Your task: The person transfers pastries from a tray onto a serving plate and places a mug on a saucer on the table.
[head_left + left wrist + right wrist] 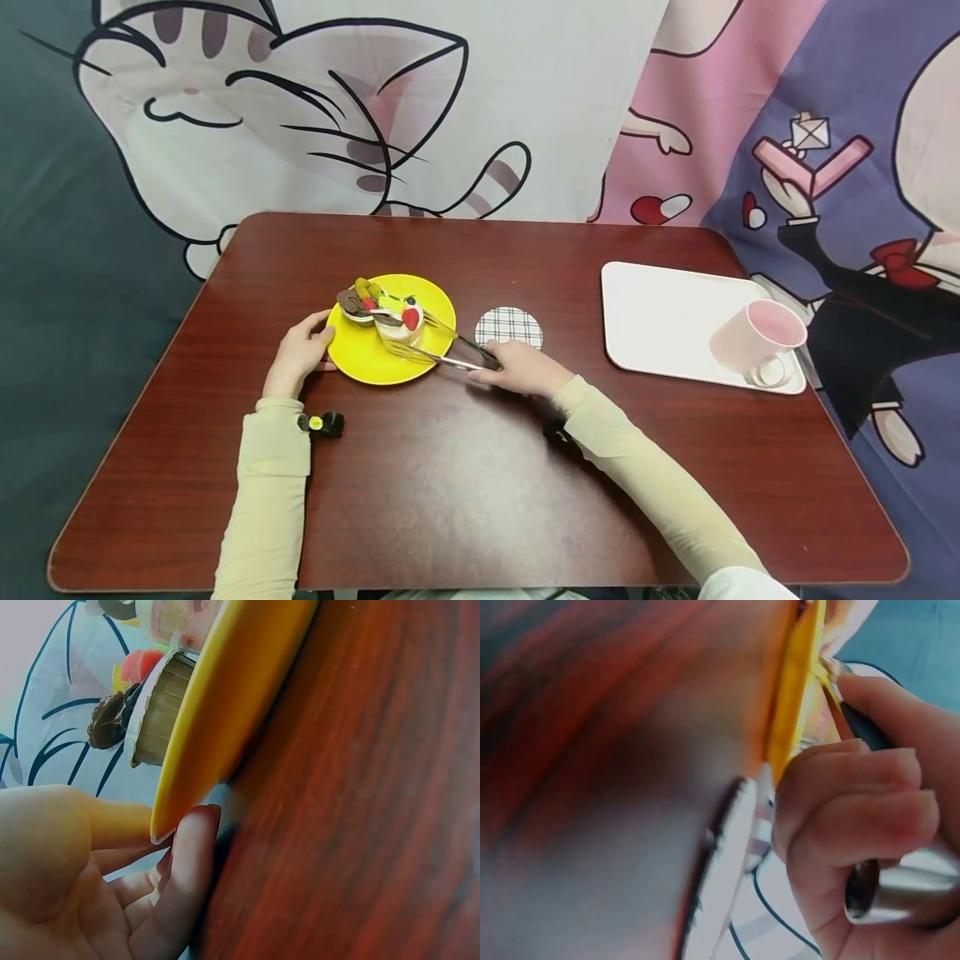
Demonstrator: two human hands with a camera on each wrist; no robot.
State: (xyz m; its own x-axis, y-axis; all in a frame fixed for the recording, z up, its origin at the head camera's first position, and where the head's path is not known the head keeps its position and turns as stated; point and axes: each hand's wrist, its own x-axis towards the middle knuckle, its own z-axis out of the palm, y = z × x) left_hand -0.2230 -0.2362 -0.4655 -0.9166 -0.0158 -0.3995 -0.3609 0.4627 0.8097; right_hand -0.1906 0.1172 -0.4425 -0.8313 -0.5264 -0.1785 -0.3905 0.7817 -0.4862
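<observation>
My left hand (298,356) grips the left rim of a yellow plate (360,360), thumb on top and fingers beneath; in the left wrist view that rim looks slightly raised off the table. On the plate sit small toy-like cakes: a cupcake (163,712) with brown and red toppings, and a cream cake (400,329) with a red berry-like piece. From the right, my right hand (525,368) holds metal tongs (459,363), its fingers curled round them. Their yellowish tips lie on either side of the cream cake. Whether they touch it I cannot tell.
Just right of the plate lies a round checked coaster (510,321), partly behind my right hand. Farther right, a white tray (652,317) bears a pink mug (738,340) at its right end. The brown table (480,500) meets a cartoon cloth backdrop (555,108).
</observation>
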